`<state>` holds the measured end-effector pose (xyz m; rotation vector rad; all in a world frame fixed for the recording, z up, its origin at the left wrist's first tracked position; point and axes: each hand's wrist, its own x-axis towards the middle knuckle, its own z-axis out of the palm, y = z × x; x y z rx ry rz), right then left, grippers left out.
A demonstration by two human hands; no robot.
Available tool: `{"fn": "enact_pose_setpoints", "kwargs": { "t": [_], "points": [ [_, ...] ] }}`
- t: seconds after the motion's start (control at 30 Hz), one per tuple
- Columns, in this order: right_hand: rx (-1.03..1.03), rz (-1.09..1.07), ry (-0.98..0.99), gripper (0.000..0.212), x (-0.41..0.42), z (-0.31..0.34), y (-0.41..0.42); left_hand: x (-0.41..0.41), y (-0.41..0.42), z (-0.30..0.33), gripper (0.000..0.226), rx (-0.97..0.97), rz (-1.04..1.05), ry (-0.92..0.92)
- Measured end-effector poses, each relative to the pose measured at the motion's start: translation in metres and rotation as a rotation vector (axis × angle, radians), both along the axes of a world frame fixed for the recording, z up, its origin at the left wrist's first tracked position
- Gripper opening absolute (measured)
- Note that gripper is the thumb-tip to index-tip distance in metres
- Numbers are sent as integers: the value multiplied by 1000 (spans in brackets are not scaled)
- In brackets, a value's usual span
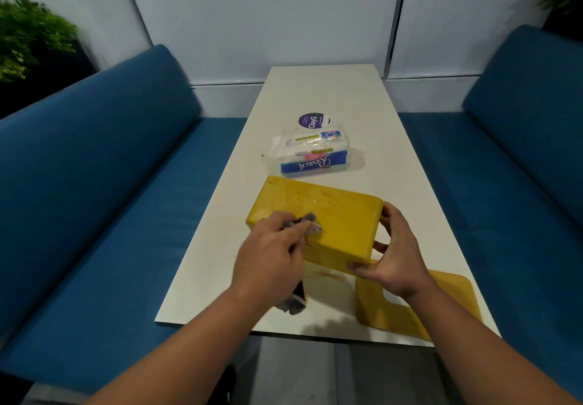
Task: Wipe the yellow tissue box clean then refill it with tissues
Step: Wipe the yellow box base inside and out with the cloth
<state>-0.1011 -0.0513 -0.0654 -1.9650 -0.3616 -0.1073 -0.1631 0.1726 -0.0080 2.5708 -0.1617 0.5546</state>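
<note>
The yellow tissue box [334, 218] lies on the white table [318, 95], tilted up at its near edge, with wet drops on its top face. My left hand [268, 256] grips a grey cloth [307, 223] and presses it on the box's left part; the cloth's tail hangs below my wrist. My right hand [394, 253] holds the box's right end, fingers curled round its corner. The box's flat yellow lid [441, 303], with a cut-out slot, lies on the table under my right wrist. A plastic pack of paper towels [310, 154] sits just beyond the box.
A round purple sticker [314, 120] sits on the table behind the pack. Blue upholstered benches [104, 183] flank the table on both sides. White wall panels close off the far end. Green plants stand at the upper left and upper right corners.
</note>
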Motion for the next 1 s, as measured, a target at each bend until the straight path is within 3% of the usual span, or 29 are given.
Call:
{"fn": "enact_pose_setpoints", "kwargs": {
  "t": [0.07,0.2,0.37,0.53,0.73,0.87,0.93,1.0],
  "points": [
    [-3,-4,-6,116,1,1,0,4,4,-1,27,-6,-2,-15],
    [-21,-10,-20,115,2,4,-4,20,34,-2,26,-89,273,36],
    [-21,3,-26,114,-1,4,0,2,4,1,25,-62,21,24],
    [-30,3,-12,114,-3,5,-6,17,38,-3,28,-135,266,66],
    [-25,15,3,115,-5,6,1,2,15,-1,25,-57,41,17],
    [-13,18,18,117,-6,7,-3,13,42,1,27,-100,239,43],
    [-10,28,31,117,-9,8,-5,14,49,4,27,-147,272,99],
    [1,47,55,116,-11,9,-6,15,52,8,25,-325,313,181]
  ]
}}
